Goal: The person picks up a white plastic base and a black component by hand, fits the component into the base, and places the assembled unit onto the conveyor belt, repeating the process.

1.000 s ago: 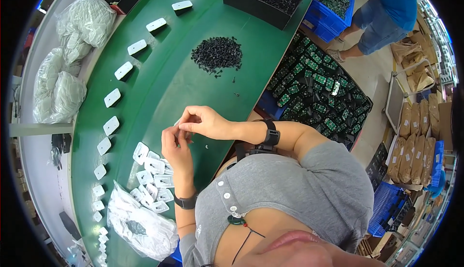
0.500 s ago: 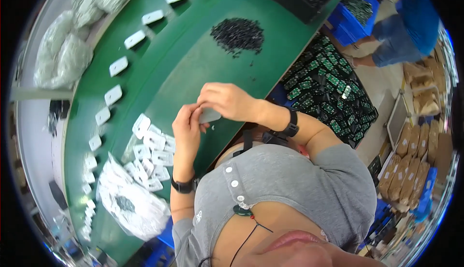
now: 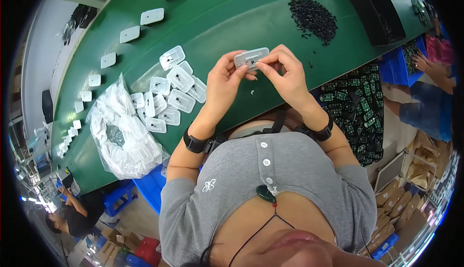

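Observation:
A whitish translucent plastic cover, flat with rounded corners, is held up over the green table in front of my chest. My left hand grips its left end, thumb in front and fingers behind. At its right end, my right hand has thumb and forefinger pinched on the lower edge. A small dark part shows on the cover's face beside the right thumb; whether the right fingers also hold a small piece is hidden. To the left lies a loose pile of similar covers.
A plastic bag of white parts lies left. A heap of small black parts and a black box stand far right. Pale cases line the table's far left. Green circuit boards fill the right; other people are at both sides.
My view has turned, shifting the table's contents across the picture. The cover, mostly hidden by my hands before, now shows its face, and my hands have moved apart to its two ends.

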A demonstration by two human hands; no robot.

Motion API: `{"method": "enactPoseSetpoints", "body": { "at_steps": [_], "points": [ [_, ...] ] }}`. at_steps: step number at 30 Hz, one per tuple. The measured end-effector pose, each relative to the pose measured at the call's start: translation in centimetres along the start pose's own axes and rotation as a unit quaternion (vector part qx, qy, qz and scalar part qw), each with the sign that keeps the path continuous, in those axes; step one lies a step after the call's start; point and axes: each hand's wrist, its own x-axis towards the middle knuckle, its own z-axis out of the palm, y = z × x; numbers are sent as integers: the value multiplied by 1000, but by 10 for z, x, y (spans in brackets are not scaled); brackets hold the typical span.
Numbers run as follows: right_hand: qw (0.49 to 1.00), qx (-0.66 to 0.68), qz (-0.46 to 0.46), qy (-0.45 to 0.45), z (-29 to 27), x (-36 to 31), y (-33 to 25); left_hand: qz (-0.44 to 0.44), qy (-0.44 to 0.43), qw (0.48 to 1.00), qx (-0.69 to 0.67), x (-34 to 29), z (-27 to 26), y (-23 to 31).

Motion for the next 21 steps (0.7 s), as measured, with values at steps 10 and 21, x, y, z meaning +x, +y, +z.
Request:
{"method": "enactPoseSetpoints", "body": {
  "at_steps": [10,21],
  "points": [
    [997,24,71,15,18,-2,1,-5,15,1000,13,-6,0,-11],
    [988,-124,-47,84,2,-1,-1,6,9,1000,13,-8,-2,-11]
  ]
}}
